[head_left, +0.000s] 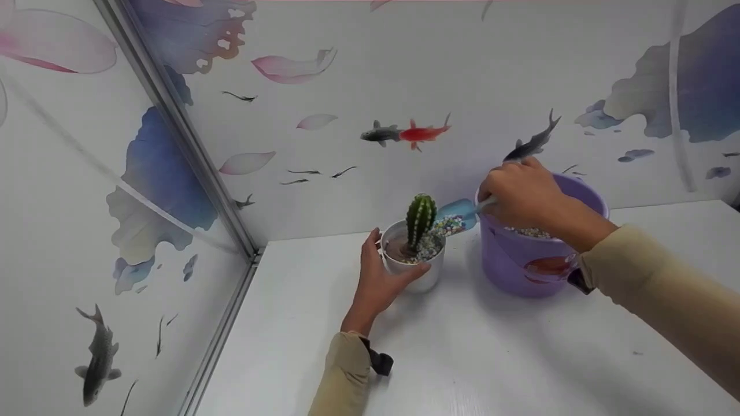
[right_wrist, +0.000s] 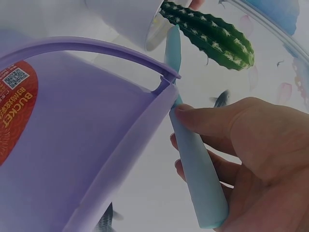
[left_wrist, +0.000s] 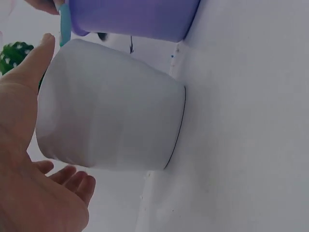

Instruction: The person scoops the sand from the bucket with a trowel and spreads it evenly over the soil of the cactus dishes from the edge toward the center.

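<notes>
A green cactus (head_left: 421, 222) stands in a white pot (head_left: 425, 278) on the table, with colored pebbles on one side of its soil. My left hand (head_left: 383, 278) holds this pot, thumb on the near side near the rim and fingers around the left. With my right hand (head_left: 523, 193) I grip the light blue handle (right_wrist: 198, 169) of a small shovel. Its translucent blue scoop (head_left: 465, 209) carries multicolored pebbles (head_left: 450, 225) and tilts down at the pot's right rim, beside the cactus.
A purple bucket (head_left: 503, 263) stands right of the pot, under my right forearm, with more pebbles (head_left: 529, 232) inside. Its handle (right_wrist: 96, 44) hangs down on the near side. Behind the white table (head_left: 462, 358) rises a wall painted with fish and petals; a metal-framed panel edges the left.
</notes>
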Tool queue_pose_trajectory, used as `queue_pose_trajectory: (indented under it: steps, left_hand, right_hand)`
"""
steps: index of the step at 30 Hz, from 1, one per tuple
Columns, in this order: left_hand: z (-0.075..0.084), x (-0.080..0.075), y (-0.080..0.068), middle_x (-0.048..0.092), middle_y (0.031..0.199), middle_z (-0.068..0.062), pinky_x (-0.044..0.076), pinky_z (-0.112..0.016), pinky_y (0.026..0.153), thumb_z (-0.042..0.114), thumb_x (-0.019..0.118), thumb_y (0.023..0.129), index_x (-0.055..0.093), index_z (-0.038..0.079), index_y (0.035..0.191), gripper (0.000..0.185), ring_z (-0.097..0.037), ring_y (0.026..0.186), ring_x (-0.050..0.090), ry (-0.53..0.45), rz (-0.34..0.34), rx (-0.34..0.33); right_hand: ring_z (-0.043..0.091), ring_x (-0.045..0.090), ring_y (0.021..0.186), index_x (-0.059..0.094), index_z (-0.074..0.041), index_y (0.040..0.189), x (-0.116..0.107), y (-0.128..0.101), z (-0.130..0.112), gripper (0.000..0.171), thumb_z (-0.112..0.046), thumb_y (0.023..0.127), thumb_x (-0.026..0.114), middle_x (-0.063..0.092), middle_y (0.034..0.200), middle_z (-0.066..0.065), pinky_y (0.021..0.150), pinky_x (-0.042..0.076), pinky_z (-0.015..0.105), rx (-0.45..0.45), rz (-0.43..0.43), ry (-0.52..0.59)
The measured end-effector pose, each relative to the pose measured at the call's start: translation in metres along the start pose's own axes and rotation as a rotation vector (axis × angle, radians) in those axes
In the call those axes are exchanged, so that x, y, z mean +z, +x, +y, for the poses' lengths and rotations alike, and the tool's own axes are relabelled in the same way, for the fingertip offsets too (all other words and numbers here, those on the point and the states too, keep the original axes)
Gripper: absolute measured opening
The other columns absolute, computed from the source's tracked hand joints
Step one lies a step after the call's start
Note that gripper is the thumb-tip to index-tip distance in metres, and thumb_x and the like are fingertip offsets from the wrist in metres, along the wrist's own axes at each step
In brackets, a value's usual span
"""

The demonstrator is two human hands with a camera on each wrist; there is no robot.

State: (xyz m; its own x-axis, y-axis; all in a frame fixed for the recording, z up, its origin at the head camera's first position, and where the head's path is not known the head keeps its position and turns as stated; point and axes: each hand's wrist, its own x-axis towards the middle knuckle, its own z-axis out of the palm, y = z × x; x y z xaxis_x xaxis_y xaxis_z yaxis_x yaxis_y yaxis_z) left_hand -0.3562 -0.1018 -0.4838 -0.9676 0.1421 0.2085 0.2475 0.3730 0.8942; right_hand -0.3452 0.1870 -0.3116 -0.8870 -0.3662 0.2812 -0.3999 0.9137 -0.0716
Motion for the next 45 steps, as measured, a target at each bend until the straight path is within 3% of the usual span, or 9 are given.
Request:
queue_pose_trajectory:
  steps: [3, 8, 17, 29, 36, 40, 45]
  left_hand:
    - [0.002, 0.004, -0.001, 0.024, 0.175, -0.009, 0.033, -0.053, 0.134, 0.062, 0.092, 0.079, 0.016, 0.016, 0.172, 0.129, -0.026, 0.164, 0.028, 0.005, 0.02, 0.002]
    - [0.003, 0.004, -0.001, 0.032, 0.172, -0.01, 0.037, -0.052, 0.132, 0.056, 0.093, 0.08, 0.023, 0.012, 0.17, 0.122, -0.026, 0.16, 0.036, -0.014, 0.04, 0.01]
    - [0.001, -0.009, 0.001, 0.046, 0.168, -0.007, 0.044, -0.047, 0.127, 0.05, 0.094, 0.082, 0.033, 0.014, 0.168, 0.112, -0.026, 0.157, 0.045, -0.039, -0.03, 0.046]
    - [-0.001, -0.01, 0.002, 0.042, 0.172, -0.005, 0.043, -0.046, 0.128, 0.053, 0.092, 0.083, 0.029, 0.013, 0.171, 0.115, -0.025, 0.16, 0.041, -0.018, -0.06, 0.024]
    - [0.006, 0.004, -0.002, 0.025, 0.176, -0.008, 0.036, -0.054, 0.132, 0.061, 0.094, 0.076, 0.019, 0.018, 0.171, 0.128, -0.028, 0.163, 0.031, 0.021, 0.007, -0.051]
    - [0.009, 0.009, -0.003, 0.029, 0.171, -0.009, 0.039, -0.052, 0.13, 0.062, 0.095, 0.075, 0.021, 0.017, 0.168, 0.127, -0.026, 0.16, 0.035, 0.019, 0.038, -0.042]
    - [0.008, 0.005, -0.002, 0.033, 0.168, -0.007, 0.039, -0.051, 0.131, 0.058, 0.095, 0.077, 0.025, 0.015, 0.167, 0.123, -0.024, 0.158, 0.038, 0.011, 0.018, -0.015]
  right_hand:
    - [0.031, 0.07, 0.101, 0.088, -0.015, 0.1, 0.0, 0.001, 0.0, 0.014, -0.013, 0.086, 0.086, 0.082, 0.098, 0.002, 0.095, 0.045, 0.058, 0.002, -0.004, 0.002]
    - [0.032, 0.07, 0.102, 0.087, -0.015, 0.1, 0.0, 0.001, -0.001, 0.013, -0.014, 0.088, 0.085, 0.081, 0.099, 0.002, 0.098, 0.045, 0.059, 0.011, -0.016, 0.005]
    - [0.033, 0.068, 0.108, 0.087, -0.014, 0.103, 0.002, 0.002, -0.002, 0.015, -0.015, 0.088, 0.088, 0.081, 0.102, 0.005, 0.102, 0.044, 0.061, 0.037, -0.012, -0.004]
    - [0.034, 0.068, 0.106, 0.087, -0.013, 0.101, 0.002, -0.001, -0.001, 0.014, -0.011, 0.087, 0.086, 0.081, 0.101, 0.005, 0.095, 0.045, 0.058, 0.015, 0.017, -0.019]
    - [0.034, 0.068, 0.104, 0.087, -0.013, 0.101, 0.003, -0.002, -0.001, 0.014, -0.012, 0.087, 0.087, 0.081, 0.101, 0.005, 0.091, 0.045, 0.056, 0.009, 0.032, -0.029]
    - [0.035, 0.068, 0.106, 0.087, -0.013, 0.103, 0.004, 0.0, -0.002, 0.016, -0.013, 0.087, 0.088, 0.081, 0.102, 0.007, 0.092, 0.045, 0.055, 0.02, 0.032, -0.03]
    - [0.035, 0.067, 0.107, 0.087, -0.013, 0.103, 0.005, 0.001, -0.002, 0.015, -0.013, 0.088, 0.086, 0.081, 0.103, 0.007, 0.092, 0.045, 0.055, 0.026, 0.033, -0.028]
